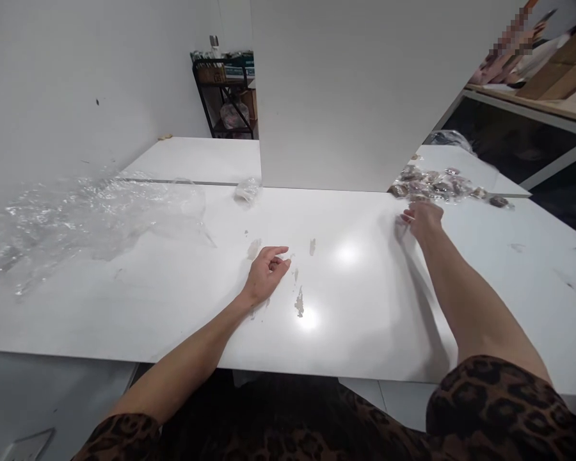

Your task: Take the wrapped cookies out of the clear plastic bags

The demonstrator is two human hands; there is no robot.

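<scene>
My left hand hovers low over the middle of the white table. Its thumb and index finger are bent with a gap between them, and nothing shows in that gap. Out to the right, my right hand is bent at the wrist, right in front of a pile of small brown items in clear wrappers. Its fingers are curled together, pointing left. Whatever they may hold is hidden or too small to name.
Crumpled clear plastic film spreads over the table's left side. A small clear plastic bundle lies near a tall white panel. Behind stand a black shelf rack and, at the right, a wooden-topped bench with a blurred person.
</scene>
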